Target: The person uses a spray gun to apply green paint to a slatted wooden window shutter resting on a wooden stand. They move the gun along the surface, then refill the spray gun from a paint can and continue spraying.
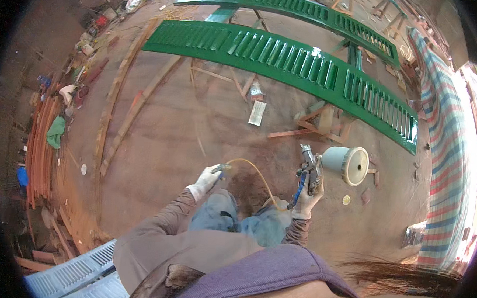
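My right hand (307,202), in a pale glove, is closed around the handle of a spray gun (314,172) with a pale round paint cup (336,160) at its side. A thin yellow air hose (258,172) loops from the gun's lower end across to my left hand (209,181). That hand, also gloved, is closed around the hose near a small dark part. Beyond both hands, a louvred shutter (244,44), glossy green, lies raised on wooden trestles. A second green shutter (310,12) lies behind it. The gun is apart from both.
A striped tarp (439,132) hangs along the right. Long wooden boards (126,86) lie at the left, beside stacked reddish timber (43,149) and a green cloth (56,132). Pale blue louvred panels (73,272) are at lower left. Wooden trestle legs (320,126) stand under the near shutter.
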`<state>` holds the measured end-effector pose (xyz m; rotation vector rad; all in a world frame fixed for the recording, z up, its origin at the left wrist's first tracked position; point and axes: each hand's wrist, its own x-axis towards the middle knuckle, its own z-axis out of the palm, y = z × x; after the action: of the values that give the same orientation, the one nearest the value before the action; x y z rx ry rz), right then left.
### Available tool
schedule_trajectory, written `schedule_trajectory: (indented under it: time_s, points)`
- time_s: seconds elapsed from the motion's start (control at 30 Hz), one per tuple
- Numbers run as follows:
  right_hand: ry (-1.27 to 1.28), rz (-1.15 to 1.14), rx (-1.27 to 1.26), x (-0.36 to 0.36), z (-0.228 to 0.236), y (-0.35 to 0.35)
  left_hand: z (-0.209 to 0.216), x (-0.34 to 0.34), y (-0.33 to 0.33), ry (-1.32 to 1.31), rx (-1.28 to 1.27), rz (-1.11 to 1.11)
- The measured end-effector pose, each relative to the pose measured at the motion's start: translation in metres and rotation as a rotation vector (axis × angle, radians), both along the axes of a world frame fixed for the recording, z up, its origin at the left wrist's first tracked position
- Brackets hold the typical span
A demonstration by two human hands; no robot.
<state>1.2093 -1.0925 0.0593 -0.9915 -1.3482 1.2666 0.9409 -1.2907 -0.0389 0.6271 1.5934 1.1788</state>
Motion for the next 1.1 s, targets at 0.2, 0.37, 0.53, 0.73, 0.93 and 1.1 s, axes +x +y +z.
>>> schedule_trajectory:
  time_s: [0.2,0.37,0.53,0.73,0.93,1.1]
  points:
    - [0.169,-0.059,0.137,-0.028,-0.069,0.015,-0.140,-0.025,0.004,0.293,0.139,0.054]
    - [0.204,-0.134,0.319,-0.028,-0.156,0.057,-0.254,-0.003,0.077,0.416,-0.076,0.078]
    - [0.293,-0.090,0.468,-0.049,-0.206,0.070,-0.378,-0.008,0.087,0.683,-0.082,0.049]
    - [0.232,-0.052,0.552,-0.055,-0.236,0.064,-0.357,0.017,0.114,0.815,0.307,0.146]
    - [0.293,-0.293,0.563,-0.010,-0.264,0.070,-0.325,0.039,0.100,0.754,0.289,0.137]
    - [0.345,-0.515,0.443,0.049,-0.258,0.066,-0.312,0.046,0.109,0.821,0.352,0.040]
